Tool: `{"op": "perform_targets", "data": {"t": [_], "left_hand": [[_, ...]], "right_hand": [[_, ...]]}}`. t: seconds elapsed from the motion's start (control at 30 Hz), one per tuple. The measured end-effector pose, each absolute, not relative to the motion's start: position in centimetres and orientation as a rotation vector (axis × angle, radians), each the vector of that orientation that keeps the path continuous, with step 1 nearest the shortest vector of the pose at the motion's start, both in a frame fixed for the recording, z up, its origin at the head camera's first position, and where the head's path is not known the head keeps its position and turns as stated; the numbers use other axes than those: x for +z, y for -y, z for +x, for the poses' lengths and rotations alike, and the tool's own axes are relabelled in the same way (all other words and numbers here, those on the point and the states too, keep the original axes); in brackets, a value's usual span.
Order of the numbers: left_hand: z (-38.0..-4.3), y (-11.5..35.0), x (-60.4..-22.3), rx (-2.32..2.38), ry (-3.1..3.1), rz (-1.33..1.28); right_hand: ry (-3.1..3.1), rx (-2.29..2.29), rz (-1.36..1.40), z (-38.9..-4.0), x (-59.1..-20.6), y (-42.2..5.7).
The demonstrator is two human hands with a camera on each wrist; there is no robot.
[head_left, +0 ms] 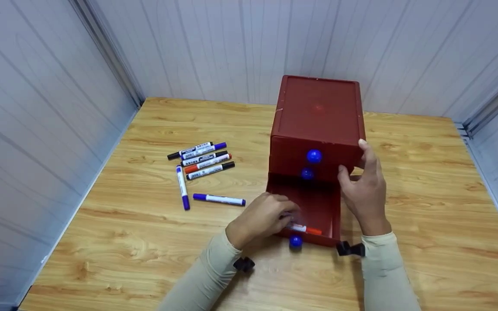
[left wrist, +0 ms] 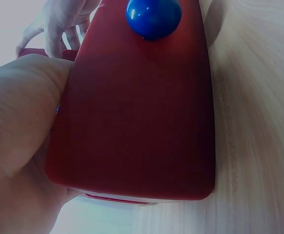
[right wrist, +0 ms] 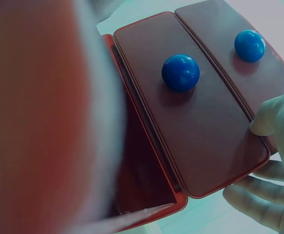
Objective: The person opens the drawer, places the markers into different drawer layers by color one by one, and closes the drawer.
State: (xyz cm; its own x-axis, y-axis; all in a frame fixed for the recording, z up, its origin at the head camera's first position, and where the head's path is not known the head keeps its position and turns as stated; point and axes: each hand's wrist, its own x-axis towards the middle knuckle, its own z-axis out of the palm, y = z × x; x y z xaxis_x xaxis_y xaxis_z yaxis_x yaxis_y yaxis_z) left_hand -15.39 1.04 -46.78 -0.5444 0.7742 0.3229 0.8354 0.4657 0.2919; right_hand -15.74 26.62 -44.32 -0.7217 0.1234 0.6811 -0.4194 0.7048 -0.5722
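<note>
A dark red drawer cabinet [head_left: 318,110] with round blue knobs stands on the table, its bottom drawer [head_left: 318,207] pulled out. My left hand [head_left: 264,216] reaches over that drawer's left wall with curled fingers. They seem to pinch a marker with a bit of purple showing; the fingertips are partly hidden. Beside them a white marker with an orange-red cap [head_left: 307,229] lies along the drawer's front. With my right hand [head_left: 365,190] I hold the cabinet's right front edge, thumb on the drawer fronts [right wrist: 220,141], fingers along the side.
Left of the cabinet several markers [head_left: 208,160] lie in a loose group. Two purple-capped ones, an upright-lying marker [head_left: 182,188] and a sideways marker [head_left: 218,199], rest nearer me. The wooden table [head_left: 145,255] meets pale panel walls [head_left: 214,47] at the back and sides.
</note>
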Motion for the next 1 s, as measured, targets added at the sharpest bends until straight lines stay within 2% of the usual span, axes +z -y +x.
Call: {"op": "perform_targets", "data": {"t": [0.33,1.0], "left_hand": [[-15.3,-0.9,-46.7,-0.677,2.539,-1.391],[-15.7,1.4,-47.0,-0.839,2.337,-1.170]], "right_hand": [[2.198,0.964,0.222,-15.8,-44.4,-26.8],[2.185,0.994,0.212,-15.6,-44.2,-26.5]]}}
